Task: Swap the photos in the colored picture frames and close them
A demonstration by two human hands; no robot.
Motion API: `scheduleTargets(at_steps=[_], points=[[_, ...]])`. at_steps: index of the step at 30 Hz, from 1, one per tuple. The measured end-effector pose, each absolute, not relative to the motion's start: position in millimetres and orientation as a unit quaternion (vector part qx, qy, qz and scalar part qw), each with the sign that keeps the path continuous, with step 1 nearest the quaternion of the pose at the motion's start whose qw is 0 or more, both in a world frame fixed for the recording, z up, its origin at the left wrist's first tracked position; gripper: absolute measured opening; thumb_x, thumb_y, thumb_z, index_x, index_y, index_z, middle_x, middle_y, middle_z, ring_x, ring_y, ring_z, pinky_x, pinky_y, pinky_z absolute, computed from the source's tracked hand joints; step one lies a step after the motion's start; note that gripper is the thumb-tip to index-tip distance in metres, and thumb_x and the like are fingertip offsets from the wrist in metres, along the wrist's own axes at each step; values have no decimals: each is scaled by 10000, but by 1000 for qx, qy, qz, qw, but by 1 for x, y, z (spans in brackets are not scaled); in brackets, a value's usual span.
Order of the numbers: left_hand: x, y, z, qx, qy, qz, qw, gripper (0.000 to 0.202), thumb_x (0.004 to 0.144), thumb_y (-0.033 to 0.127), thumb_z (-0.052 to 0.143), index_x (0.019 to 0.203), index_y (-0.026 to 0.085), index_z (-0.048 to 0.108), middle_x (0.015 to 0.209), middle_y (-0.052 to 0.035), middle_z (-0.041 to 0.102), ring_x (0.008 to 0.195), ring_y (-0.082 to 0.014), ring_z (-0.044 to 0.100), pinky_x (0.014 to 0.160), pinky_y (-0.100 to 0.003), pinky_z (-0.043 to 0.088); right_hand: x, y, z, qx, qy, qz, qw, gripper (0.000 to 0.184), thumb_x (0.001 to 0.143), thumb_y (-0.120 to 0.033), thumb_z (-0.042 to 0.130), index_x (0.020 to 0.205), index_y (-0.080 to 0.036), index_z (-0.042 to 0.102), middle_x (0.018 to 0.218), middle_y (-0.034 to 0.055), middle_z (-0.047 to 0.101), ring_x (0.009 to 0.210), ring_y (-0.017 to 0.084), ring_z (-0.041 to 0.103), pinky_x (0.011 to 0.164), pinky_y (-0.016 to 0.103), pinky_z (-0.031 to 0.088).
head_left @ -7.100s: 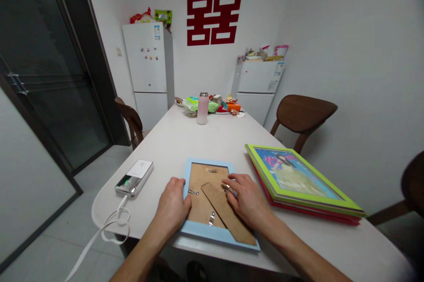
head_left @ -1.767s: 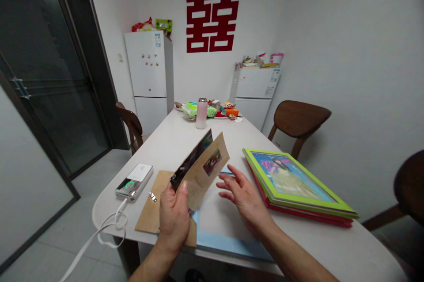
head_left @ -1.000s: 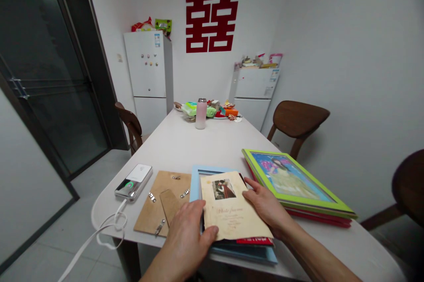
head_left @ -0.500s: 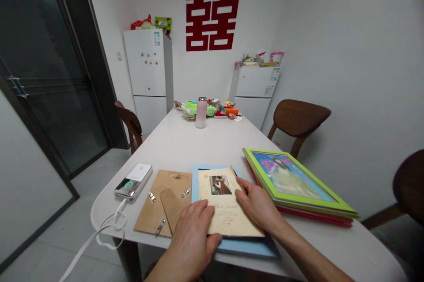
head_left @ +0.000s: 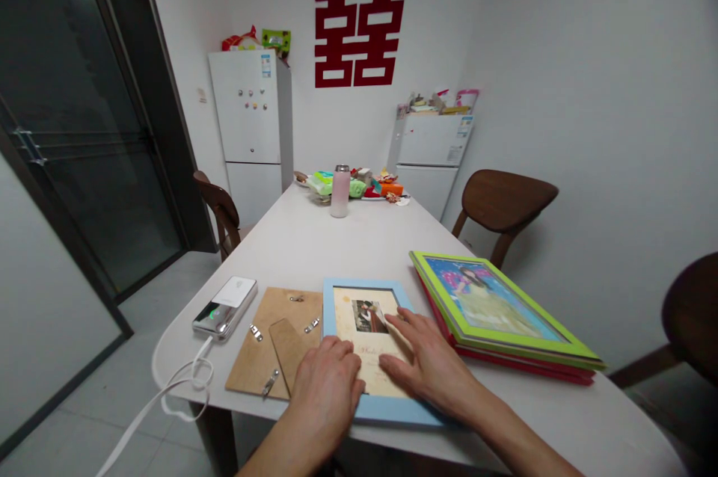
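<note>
Head view, and it's all about the hands: the frame point(head_left: 387, 410) lies flat at the table's point(head_left: 292, 245) near edge, the sheet point(head_left: 369, 351) sitting inside its blue border. Left hand point(head_left: 328, 380) comes in from seven o'clock, palm down, knuckles rounded, fingers pressed together over the frame's eight o'clock side; its thumb tucks close beneath, and whether it pinches anything I cannot tell. Over to the right hand point(head_left: 429, 361), in from four o'clock, wrist low, palm down, fingers reaching out toward ten! Fingertips are on the sheet beside its small printed photo, thumb spread away from them and pointing to nine, pinching nothing. Out at nine o'clock from the frame, just beside it, the brown board point(head_left: 250, 368) shows its metal clips, partly hidden by the left hand. Beyond that, toward ten, the power bank point(head_left: 224, 310). At three, a green frame point(head_left: 532, 348) tops a red one; up at twelve, the pink flask point(head_left: 339, 193) stands upright.
</note>
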State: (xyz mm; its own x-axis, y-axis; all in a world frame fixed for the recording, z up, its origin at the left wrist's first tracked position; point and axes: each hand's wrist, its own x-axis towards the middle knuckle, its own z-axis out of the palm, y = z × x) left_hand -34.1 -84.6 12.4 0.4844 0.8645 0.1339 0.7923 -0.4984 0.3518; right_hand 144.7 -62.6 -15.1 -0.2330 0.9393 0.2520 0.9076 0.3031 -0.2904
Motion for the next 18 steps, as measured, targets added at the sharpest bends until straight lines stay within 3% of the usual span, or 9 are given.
scheduleTargets(at_steps=[2,8,13,18], points=[[-35,-86,14,855,480,149,130,160,740,159,455,801,178,601,965,-56,589,955,-214,478,816,-349,391,146,-67,-13,-577,-796,63,174,542,628,-387,564,1128,-193,493,1217,123,421,1124,265,331,902,395,278],[-76,-95,17,838,499,169,146,452,679,239,546,1122,188,474,1259,-92,410,1165,-241,332,969,-419,248,132,-74,-4,-574,-796,65,182,386,675,-389,530,1015,-211,568,1139,103,499,1050,262,400,854,415,293],[-134,-97,10,786,588,146,122,537,624,300,589,1131,175,466,1277,-131,377,1183,-270,307,960,-439,255,78,-85,11,-505,-824,101,236,369,696,-357,517,1029,-200,539,1019,70,554,951,211,443,823,357,307],[-154,-98,-2,772,612,120,123,618,544,187,628,1138,155,461,1293,-143,339,1197,-268,270,969,-402,251,25,-89,8,-492,-846,83,188,444,575,-429,585,953,-200,541,942,81,552,905,256,429,781,415,298]])
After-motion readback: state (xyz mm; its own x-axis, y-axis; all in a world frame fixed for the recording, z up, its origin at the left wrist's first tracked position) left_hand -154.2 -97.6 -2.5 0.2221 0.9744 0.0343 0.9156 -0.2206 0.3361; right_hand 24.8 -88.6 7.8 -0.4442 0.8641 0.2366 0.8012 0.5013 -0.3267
